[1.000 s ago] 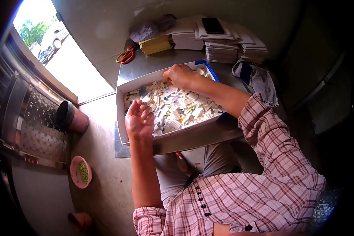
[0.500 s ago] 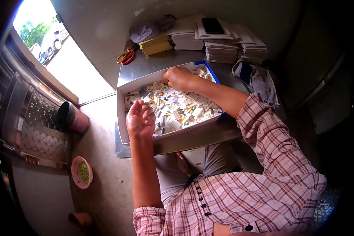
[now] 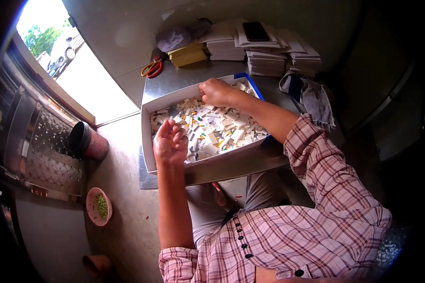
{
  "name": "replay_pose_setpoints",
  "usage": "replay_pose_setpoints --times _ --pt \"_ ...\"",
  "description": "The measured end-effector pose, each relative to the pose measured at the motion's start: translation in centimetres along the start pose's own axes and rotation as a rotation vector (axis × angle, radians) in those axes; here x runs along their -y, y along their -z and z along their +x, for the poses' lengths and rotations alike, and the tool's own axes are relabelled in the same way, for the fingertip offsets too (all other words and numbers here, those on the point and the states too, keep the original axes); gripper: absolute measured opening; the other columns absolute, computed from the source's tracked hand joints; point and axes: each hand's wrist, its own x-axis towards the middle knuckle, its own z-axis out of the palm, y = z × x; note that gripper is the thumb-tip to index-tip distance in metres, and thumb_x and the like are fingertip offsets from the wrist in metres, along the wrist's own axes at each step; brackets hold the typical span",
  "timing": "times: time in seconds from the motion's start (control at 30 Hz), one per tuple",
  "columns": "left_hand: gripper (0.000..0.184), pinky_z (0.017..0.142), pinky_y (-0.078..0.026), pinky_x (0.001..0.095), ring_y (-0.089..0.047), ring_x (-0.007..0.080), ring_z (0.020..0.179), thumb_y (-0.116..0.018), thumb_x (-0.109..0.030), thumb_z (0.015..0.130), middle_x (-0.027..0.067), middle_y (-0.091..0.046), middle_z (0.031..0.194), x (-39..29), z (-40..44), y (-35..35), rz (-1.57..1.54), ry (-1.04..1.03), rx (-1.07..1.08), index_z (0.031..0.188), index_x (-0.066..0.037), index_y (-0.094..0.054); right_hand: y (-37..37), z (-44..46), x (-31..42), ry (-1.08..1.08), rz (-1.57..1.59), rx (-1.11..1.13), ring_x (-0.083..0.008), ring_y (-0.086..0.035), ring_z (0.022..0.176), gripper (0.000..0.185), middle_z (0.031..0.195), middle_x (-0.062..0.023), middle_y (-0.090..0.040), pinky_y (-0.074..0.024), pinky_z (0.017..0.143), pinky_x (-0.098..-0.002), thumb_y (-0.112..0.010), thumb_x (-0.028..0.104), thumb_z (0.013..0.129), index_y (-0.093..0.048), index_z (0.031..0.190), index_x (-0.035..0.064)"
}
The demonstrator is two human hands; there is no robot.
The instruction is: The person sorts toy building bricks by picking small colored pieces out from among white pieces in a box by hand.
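Observation:
A shallow white box (image 3: 148, 141) with a blue corner stands on a metal table, holding many white toy bricks (image 3: 212, 137) and some small yellow, orange and green pieces. My left hand (image 3: 170, 143) is palm up over the box's near left side, its fingers curled in; what they hold, if anything, is too small to name. Over the far side of the box, my right hand (image 3: 216, 92) has its fingers pressed together, pointing down, and their tips are partly hidden.
Behind the box are red-handled scissors (image 3: 152, 69), yellow envelopes (image 3: 188, 53), stacks of white paper (image 3: 265, 62) and a phone (image 3: 255, 31). A cloth (image 3: 315, 101) lies at the right. A dark bucket (image 3: 88, 141) and a pink bowl (image 3: 93, 207) stand left of the table.
My right hand has shifted very slightly and its fingers are a little more closed. My left hand stays nearly in place.

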Motion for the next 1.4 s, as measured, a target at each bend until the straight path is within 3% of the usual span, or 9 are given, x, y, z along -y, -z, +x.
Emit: replay_pose_setpoints --times 0.17,0.57,0.67,0.8,0.9,1.07,1.13,1.23,1.4 --pt "0.024 0.036 -0.028 0.0213 -0.039 0.0105 0.049 -0.04 -0.021 0.097 0.0033 -0.047 0.066 -0.1 0.1 0.0 0.008 -0.001 0.004 0.084 -0.006 -0.053 1.2 -0.7 -0.1 0.06 0.222 -0.001 -0.0299 -0.065 0.075 0.009 0.078 -0.0167 -0.066 -0.0501 0.069 -0.0357 -0.065 0.006 0.071 -0.066 0.079 0.0021" --pt "0.025 0.037 -0.03 0.0215 -0.04 0.0115 0.049 -0.04 -0.023 0.097 0.0041 -0.05 0.069 0.1 0.3 0.2 0.038 0.074 0.005 0.085 -0.005 -0.054 -0.4 -0.7 0.8 0.089 -0.137 0.011 -0.0304 -0.065 0.079 0.012 0.081 -0.0177 -0.066 -0.0506 0.073 -0.0384 -0.063 0.011 0.073 -0.066 0.079 0.0005" --pt "0.027 0.037 -0.03 0.0212 -0.04 0.0119 0.049 -0.041 -0.025 0.097 0.0055 -0.053 0.073 0.0 0.6 0.2 0.048 0.146 0.0 0.086 -0.004 -0.055 0.7 -0.7 1.3 0.045 0.083 -0.014 -0.0254 -0.065 0.072 0.014 0.077 -0.0157 -0.066 -0.0505 0.067 -0.0354 -0.065 0.012 0.074 -0.065 0.079 -0.0007" --pt "0.031 0.038 -0.03 0.0209 -0.04 0.0117 0.05 -0.041 -0.03 0.097 0.0084 -0.057 0.079 0.4 0.4 -1.2 0.132 0.166 -0.131 0.09 -0.003 -0.057 3.1 -1.9 4.1 0.253 0.455 0.084 -0.0162 -0.062 0.066 0.014 0.072 -0.0105 -0.065 -0.049 0.061 -0.03 -0.066 0.012 0.078 -0.064 0.082 -0.0015" --pt "0.032 0.037 -0.028 0.0189 -0.04 0.0106 0.051 -0.041 -0.031 0.097 0.0091 -0.057 0.083 0.6 1.0 -0.4 0.139 0.182 -0.023 0.094 -0.003 -0.057 4.9 -3.5 7.4 0.397 0.549 0.265 -0.0123 -0.061 0.067 0.01 0.072 -0.0088 -0.065 -0.0487 0.061 -0.0275 -0.065 0.009 0.082 -0.065 0.087 -0.0002" --pt "0.026 0.037 -0.025 0.0177 -0.038 0.0089 0.05 -0.041 -0.027 0.098 0.0066 -0.053 0.078 0.5 1.2 0.5 0.125 0.16 0.087 0.094 -0.005 -0.054 4.5 -2.3 7.3 0.414 0.587 0.133 -0.0117 -0.062 0.069 0.009 0.074 -0.0077 -0.067 -0.0495 0.062 -0.0266 -0.065 0.001 0.076 -0.066 0.085 0.0013" --pt "0.024 0.036 -0.024 0.0181 -0.037 0.0081 0.049 -0.041 -0.025 0.098 0.0054 -0.051 0.075 0.6 1.3 0.7 0.074 0.161 0.023 0.093 -0.005 -0.053 3.7 -0.4 5.7 0.383 0.335 -0.055 -0.0173 -0.066 0.07 0.017 0.075 -0.0113 -0.068 -0.0507 0.063 -0.0303 -0.064 -0.004 0.068 -0.067 0.083 0.0032" --pt "0.018 0.038 -0.024 0.0197 -0.035 0.0083 0.049 -0.041 -0.02 0.097 0.0016 -0.047 0.071 0.8 1.1 0.7 0.076 0.115 -0.014 0.093 -0.006 -0.05 2.3 0.6 3.4 0.237 -0.166 -0.049 -0.0266 -0.067 0.072 0.015 0.079 -0.014 -0.067 -0.052 0.065 -0.0363 -0.062 0.0 0.067 -0.068 0.079 0.0064" --pt "0.013 0.036 -0.023 0.0193 -0.033 0.0077 0.047 -0.04 -0.015 0.097 0.0009 -0.045 0.07 1.3 0.9 0.0 0.045 0.078 -0.062 0.096 -0.005 -0.049 0.0 0.2 1.1 0.2 -0.324 -0.036 -0.0301 -0.066 0.078 0.011 0.083 -0.0123 -0.068 -0.052 0.07 -0.0399 -0.059 0.01 0.074 -0.07 0.077 0.0107"
